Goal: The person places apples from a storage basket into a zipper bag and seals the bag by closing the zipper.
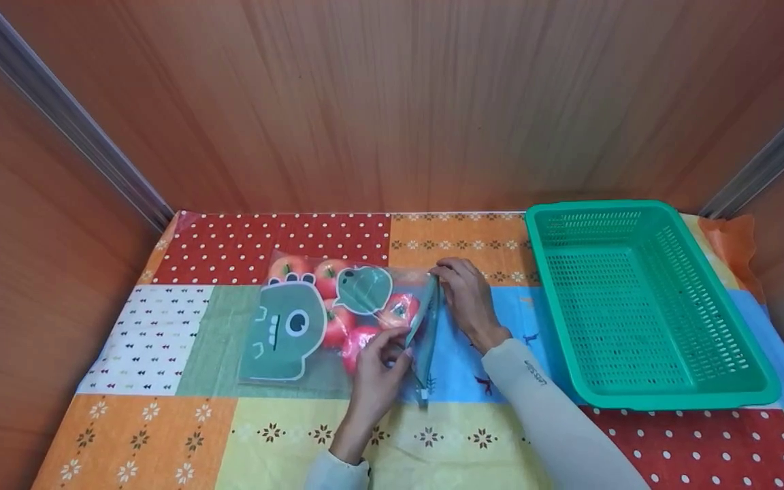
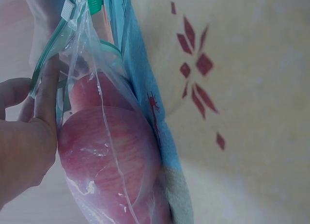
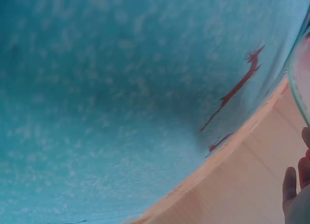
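A clear zip bag point(image 1: 293, 367) with a green monster print lies on the patchwork cloth, its mouth to the right and parted. Several red apples point(image 1: 335, 323) are inside it; the left wrist view shows an apple point(image 2: 109, 146) close up through the plastic. My left hand point(image 1: 377, 371) pinches the near lip of the mouth, thumb and finger on the green zip strip point(image 2: 43, 64). At the far corner of the mouth, my right hand point(image 1: 467, 296) grips the edge with its fingertips. A white slider point(image 1: 422, 394) sits at the strip's near end.
To the right stands a green plastic basket point(image 1: 569, 327) with perforated walls and nothing in it. An orange plastic piece point(image 1: 732, 252) lies behind its right side. Wood panels point(image 1: 392, 102) close off the back and sides of the table.
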A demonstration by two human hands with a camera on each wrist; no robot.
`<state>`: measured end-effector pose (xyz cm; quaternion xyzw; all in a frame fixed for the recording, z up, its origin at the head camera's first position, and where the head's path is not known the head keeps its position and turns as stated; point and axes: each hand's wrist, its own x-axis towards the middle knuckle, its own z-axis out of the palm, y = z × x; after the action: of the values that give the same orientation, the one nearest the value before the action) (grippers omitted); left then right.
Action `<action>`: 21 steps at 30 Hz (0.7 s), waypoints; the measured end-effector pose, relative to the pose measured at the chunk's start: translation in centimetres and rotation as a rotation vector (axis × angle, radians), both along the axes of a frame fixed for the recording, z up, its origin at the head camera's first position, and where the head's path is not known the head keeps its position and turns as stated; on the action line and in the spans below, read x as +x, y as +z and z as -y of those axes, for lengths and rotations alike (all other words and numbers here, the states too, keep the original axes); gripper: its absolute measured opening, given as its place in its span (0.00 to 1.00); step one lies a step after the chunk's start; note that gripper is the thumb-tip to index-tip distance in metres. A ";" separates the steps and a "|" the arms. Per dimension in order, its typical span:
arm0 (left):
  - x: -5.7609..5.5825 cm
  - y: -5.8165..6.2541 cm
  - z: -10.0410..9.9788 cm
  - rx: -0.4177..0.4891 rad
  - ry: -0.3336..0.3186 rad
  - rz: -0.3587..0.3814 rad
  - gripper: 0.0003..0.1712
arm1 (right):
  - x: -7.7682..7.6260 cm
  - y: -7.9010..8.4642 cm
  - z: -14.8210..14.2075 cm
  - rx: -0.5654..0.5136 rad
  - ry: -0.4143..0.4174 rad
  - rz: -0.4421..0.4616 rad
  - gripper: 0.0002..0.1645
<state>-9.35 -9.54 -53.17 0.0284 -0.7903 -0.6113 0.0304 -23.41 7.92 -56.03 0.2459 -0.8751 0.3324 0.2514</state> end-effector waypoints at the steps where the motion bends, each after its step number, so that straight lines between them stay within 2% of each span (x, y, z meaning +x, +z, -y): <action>1: 0.0 0.0 0.0 -0.001 0.000 -0.001 0.20 | -0.1 0.0 0.0 0.003 -0.004 -0.003 0.11; 13: -0.1 -0.1 0.0 -0.009 -0.016 -0.026 0.20 | -1.2 0.3 0.0 0.023 -0.055 -0.032 0.03; 21: 0.0 -0.1 0.1 -0.005 -0.025 -0.018 0.20 | -1.3 -0.1 -0.1 0.031 -0.075 -0.063 0.02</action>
<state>-9.31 -9.63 -53.27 0.0128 -0.7917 -0.6100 0.0300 -24.69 7.97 -56.15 0.2271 -0.8803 0.3014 0.2875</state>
